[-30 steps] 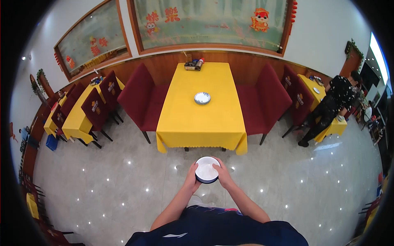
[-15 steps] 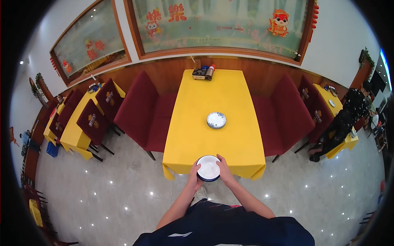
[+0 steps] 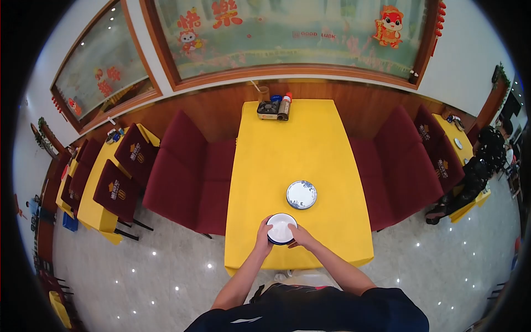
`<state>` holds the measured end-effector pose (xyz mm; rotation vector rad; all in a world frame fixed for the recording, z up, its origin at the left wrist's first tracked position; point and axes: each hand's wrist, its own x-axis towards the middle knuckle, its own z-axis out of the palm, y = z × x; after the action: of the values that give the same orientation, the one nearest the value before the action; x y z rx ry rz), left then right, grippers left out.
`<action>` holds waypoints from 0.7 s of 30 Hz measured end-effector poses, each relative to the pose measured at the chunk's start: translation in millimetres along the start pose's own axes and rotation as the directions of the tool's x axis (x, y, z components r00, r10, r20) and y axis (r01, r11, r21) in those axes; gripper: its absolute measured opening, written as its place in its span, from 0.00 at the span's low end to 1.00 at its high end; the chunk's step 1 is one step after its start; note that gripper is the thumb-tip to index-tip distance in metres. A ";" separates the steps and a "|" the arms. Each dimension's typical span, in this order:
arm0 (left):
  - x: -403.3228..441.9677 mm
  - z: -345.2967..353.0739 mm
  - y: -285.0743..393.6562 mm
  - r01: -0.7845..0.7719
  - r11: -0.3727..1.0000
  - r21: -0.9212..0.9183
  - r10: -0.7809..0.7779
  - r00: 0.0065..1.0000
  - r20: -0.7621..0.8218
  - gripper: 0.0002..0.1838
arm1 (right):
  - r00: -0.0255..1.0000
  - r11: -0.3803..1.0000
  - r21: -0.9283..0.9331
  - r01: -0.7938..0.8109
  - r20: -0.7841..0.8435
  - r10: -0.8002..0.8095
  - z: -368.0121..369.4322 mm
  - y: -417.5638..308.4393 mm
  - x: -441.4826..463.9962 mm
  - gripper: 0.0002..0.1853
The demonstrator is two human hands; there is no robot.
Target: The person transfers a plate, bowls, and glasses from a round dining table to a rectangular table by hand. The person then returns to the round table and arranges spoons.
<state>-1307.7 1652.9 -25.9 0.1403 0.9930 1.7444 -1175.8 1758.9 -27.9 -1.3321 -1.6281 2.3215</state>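
At one o'clock from the bowl [image 3: 281,228] gripped by left hand [image 3: 263,235] and right hand [image 3: 301,237], I saw a round plate [image 3: 301,195], nearer the latter.

White bowl [image 3: 281,227] with blue outside, blue-patterned white plates [image 3: 301,194], yellow tablecloth [image 3: 293,144], maroon benches [image 3: 185,177]

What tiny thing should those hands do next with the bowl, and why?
Maybe lower the white bowl gently onto the yellow tablecloth. The left hand and right hand hold it, seemingly over the near end, with cloth showing beside the patterned dish.
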 end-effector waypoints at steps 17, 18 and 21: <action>259.7 -64.6 -4.2 0.068 0.977 0.203 -0.042 0.990 -0.131 0.23 | 0.962 0.972 0.228 -0.051 -0.251 0.109 -26.7 -13.5 236.1 0.22; 261.2 -69.4 -6.7 0.074 0.984 0.164 -0.049 0.987 -0.152 0.22 | 0.960 0.968 0.240 -0.075 -0.245 0.135 -25.7 -8.9 240.2 0.22; 266.0 -78.6 -12.1 0.079 0.982 0.172 -0.032 0.965 -0.259 0.21 | 0.958 0.925 0.377 -0.044 -0.246 0.146 -11.4 1.6 246.3 0.22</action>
<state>-1452.4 1832.4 -180.6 0.0019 1.3326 1.6461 -1325.2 1877.3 -184.3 -1.5761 -1.0092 2.2215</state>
